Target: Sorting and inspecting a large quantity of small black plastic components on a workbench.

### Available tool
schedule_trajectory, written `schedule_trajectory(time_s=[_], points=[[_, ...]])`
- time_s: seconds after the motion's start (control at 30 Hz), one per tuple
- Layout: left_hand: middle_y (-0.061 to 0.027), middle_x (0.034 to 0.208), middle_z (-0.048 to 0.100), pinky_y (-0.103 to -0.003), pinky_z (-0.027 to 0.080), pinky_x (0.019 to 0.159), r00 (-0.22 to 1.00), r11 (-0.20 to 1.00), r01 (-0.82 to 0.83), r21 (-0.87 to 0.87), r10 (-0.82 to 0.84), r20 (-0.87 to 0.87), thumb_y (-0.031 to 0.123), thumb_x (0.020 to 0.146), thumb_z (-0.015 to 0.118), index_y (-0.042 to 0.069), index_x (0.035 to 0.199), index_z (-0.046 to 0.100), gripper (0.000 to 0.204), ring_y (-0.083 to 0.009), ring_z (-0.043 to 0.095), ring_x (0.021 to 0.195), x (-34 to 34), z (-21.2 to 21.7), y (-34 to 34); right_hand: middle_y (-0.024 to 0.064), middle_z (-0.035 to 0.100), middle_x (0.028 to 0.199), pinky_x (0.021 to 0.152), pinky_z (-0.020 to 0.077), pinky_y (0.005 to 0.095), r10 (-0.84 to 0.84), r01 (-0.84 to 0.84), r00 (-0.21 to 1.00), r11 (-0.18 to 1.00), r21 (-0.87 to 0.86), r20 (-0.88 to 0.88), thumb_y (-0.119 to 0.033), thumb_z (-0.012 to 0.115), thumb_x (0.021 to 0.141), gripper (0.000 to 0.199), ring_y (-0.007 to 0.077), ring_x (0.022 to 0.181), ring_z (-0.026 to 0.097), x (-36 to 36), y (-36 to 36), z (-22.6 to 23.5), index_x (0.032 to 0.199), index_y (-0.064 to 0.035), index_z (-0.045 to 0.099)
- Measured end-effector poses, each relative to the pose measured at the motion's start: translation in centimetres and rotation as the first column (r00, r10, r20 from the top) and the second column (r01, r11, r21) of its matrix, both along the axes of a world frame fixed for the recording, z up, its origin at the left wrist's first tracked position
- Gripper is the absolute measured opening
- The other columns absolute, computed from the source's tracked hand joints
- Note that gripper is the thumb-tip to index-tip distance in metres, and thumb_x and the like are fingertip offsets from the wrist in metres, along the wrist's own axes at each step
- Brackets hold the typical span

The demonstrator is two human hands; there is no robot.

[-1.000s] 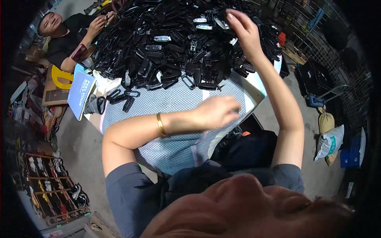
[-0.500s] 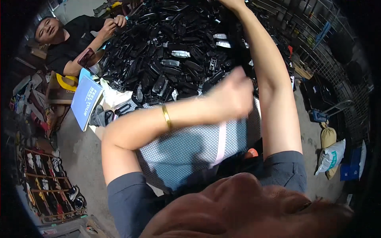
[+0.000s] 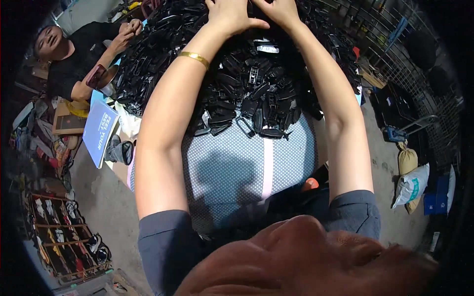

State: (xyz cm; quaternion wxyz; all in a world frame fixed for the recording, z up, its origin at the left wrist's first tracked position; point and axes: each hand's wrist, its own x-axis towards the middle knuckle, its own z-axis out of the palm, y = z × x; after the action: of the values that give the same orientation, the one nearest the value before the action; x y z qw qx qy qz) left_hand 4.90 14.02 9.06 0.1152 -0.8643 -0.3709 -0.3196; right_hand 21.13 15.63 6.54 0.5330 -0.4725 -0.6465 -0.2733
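Note:
A big heap of small black plastic parts is spread over the far half of a dotted grey-white cloth surface with a pink stripe. Several of the parts look like clips or frames, and a few shine silver. Both my arms stretch forward over the heap. My left hand is open on top of it, thumb out to the right. Close beside it, my right hand is also open, its thumb pointing left. The top edge cuts off the fingertips of both hands, and no held part shows.
At the far left a co-worker has both hands together by the heap's edge. A blue book and a dark rolled cloth lie on the left. A shoe rack stands lower left, sacks and a black case at right.
My left hand has swung from in front of my body up and away onto the heap, beside my right hand. The dotted cloth and the near parts it covered now show.

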Motion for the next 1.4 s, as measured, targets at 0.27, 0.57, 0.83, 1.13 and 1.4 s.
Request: schedule_trajectory(time_s=[0.27,0.57,0.83,1.13,1.4], points=[[-0.0137,0.125,0.041,-0.051,0.033,0.095,0.994,0.995,-0.07,0.078,0.076,-0.076,0.042,0.061,0.076,0.009,0.126,0.043,0.08,-0.0351,0.037,0.117,0.3,-1.8,-2.6,0.0171,0.057,0.11,0.089,0.0424,0.0389,0.035,-0.034,0.998,0.999,0.031,-0.051,-0.027,0.068,0.073,0.036,0.0326,0.101,0.053,-0.8,-2.6,-2.6,0.098,-0.0021,0.062],[-0.0122,0.105,0.05,-0.047,0.037,0.081,0.998,0.931,0.031,0.365,-0.052,0.047,0.026,0.061,0.072,0.01,0.114,0.048,0.06,-0.0298,0.048,0.096,2.0,-7.5,-5.3,0.014,0.057,0.112,0.091,0.0406,0.0409,0.023,-0.035,0.991,0.995,0.088,0.133,-0.01,0.062,0.069,0.028,0.0332,0.104,0.051,0.2,-5.0,-4.9,0.096,-0.0044,0.062],[-0.0116,0.103,0.05,-0.044,0.037,0.083,0.998,0.957,0.052,0.286,-0.042,-0.039,0.033,0.063,0.074,0.012,0.117,0.045,0.065,-0.0292,0.047,0.097,0.4,-8.8,-8.2,0.0142,0.058,0.109,0.089,0.0417,0.0396,0.128,-0.13,0.975,0.991,0.001,0.183,-0.014,0.067,0.068,0.024,0.0329,0.103,0.051,-0.6,-7.8,-5.7,0.088,-0.0032,0.063],[-0.0094,0.095,0.056,-0.043,0.039,0.082,0.974,0.935,0.212,0.283,-0.178,-0.143,0.025,0.071,0.068,0.005,0.114,0.048,0.052,-0.0273,0.051,0.09,-1.5,-9.6,-10.5,0.0093,0.059,0.108,0.086,0.0449,0.0365,0.212,-0.191,0.955,0.975,-0.118,0.208,-0.007,0.065,0.068,0.015,0.0279,0.102,0.053,-0.7,-11.9,-7.4,0.082,-0.0037,0.062],[-0.0087,0.093,0.054,-0.033,0.043,0.072,0.895,0.859,0.438,0.264,-0.388,-0.22,0.011,0.076,0.052,0.003,0.096,0.055,0.022,-0.0229,0.053,0.081,-3.1,-10.3,-12.3,0.008,0.061,0.103,0.083,0.0457,0.0346,0.226,-0.214,0.957,0.973,-0.086,0.179,-0.009,0.069,0.07,0.016,0.0251,0.097,0.055,-0.5,-14.1,-8.2,0.085,-0.0043,0.066]])
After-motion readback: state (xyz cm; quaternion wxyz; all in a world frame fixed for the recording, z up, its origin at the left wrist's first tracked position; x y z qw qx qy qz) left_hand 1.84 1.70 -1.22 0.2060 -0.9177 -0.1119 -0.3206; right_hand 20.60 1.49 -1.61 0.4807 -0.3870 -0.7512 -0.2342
